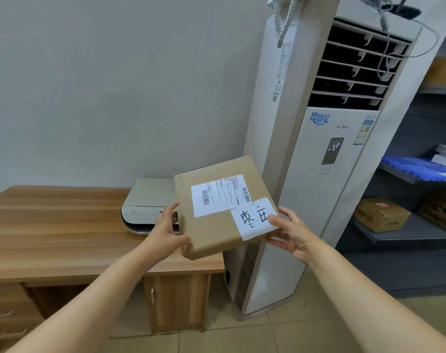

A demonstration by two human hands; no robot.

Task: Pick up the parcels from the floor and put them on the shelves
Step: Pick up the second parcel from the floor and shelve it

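A flat brown cardboard parcel [211, 225] with a white shipping label and a handwritten white slip is held up in front of me, tilted, above the desk corner. My left hand [166, 230] grips its left edge. My right hand [292, 234] holds its lower right corner, thumb on the slip. Grey metal shelves [405, 233] stand at the far right, behind the air conditioner.
A tall white floor air conditioner [326, 154] stands between me and the shelves. A wooden desk [64, 225] on the left carries a white printer [145, 202]. The shelves hold brown boxes [380, 214], a blue packet [415, 168] and white items. Tiled floor lies below.
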